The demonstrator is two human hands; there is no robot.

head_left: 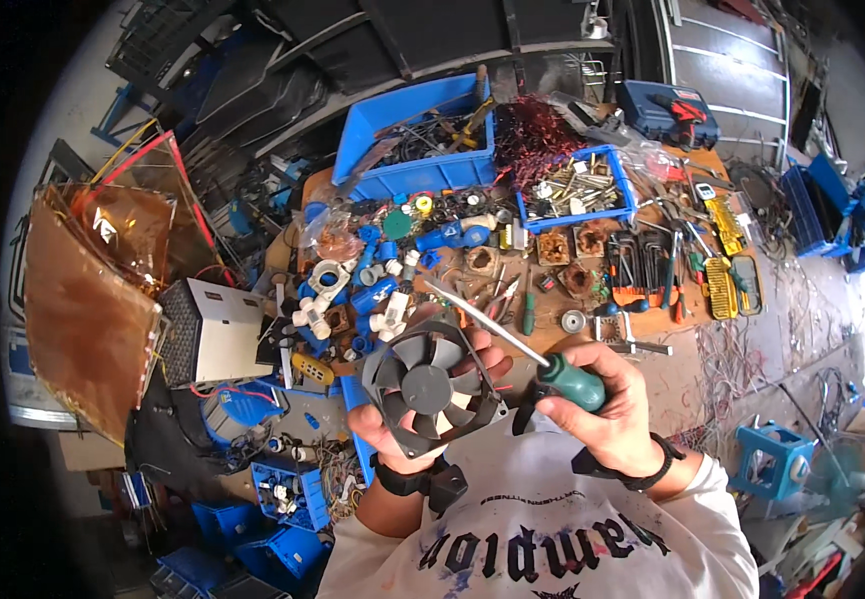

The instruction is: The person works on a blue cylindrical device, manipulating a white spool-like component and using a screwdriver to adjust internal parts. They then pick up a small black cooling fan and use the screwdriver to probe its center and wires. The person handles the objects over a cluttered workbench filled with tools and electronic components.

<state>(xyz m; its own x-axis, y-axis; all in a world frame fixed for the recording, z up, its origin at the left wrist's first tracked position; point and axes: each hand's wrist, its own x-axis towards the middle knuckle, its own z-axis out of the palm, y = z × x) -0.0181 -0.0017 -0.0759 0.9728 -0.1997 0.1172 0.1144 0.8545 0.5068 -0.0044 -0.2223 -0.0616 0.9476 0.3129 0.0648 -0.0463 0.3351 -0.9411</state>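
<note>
My left hand [380, 431] grips a square black cooling fan [426, 387] by its frame, its round grey hub facing up. Fingers show behind the fan's right side. In my right hand [607, 399] is a screwdriver [570, 382] with a dark green handle, my fingers wrapped round it. Its long bright shaft points up and left, and the tip lies over the bench beyond the fan. In this view the shaft passes above the fan's top right corner; the tip is apart from the fan.
Across the wooden bench [582, 290] lie white and blue pipe fittings [324, 285], hex keys [642, 265] and another green screwdriver [529, 304]. Behind stand a large blue bin [412, 180] of tools and a blue tray [577, 215] of metal parts. A white-topped box [215, 334] stands at left.
</note>
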